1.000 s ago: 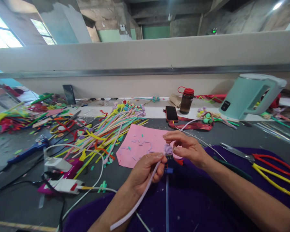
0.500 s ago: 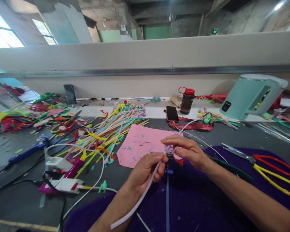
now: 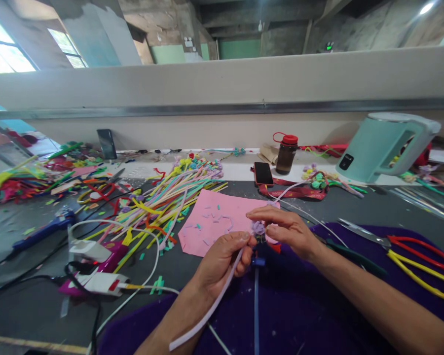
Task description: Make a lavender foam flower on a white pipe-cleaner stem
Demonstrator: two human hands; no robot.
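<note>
Pinched between thumb and fingers of my left hand (image 3: 227, 254) is a pale lilac pipe cleaner (image 3: 210, 313), its long tail curving down over my wrist. A small purple pipe-cleaner flower (image 3: 258, 228) sits between my hands, against the left fingertips. My right hand (image 3: 286, 229) has its fingers stretched over and beside the flower, apart from each other; whether they touch it I cannot tell. Just below the flower is a small blue piece (image 3: 258, 262) with a blue strip running down from it. Behind my hands lies a pink sheet (image 3: 196, 222) dotted with lilac and green snippets.
Long-handled pliers (image 3: 383, 241) with red and yellow grips lie at right on purple cloth (image 3: 318, 310). Pipe cleaners (image 3: 163, 192) pile up at left, near a blue glue gun (image 3: 48, 231) and power strip (image 3: 111, 256). Behind are a phone (image 3: 263, 173), bottle (image 3: 286, 155) and kettle (image 3: 377, 148).
My left fingertips have shifted very slightly around the flower, and the flower sits a touch higher. My right hand stays almost still.
</note>
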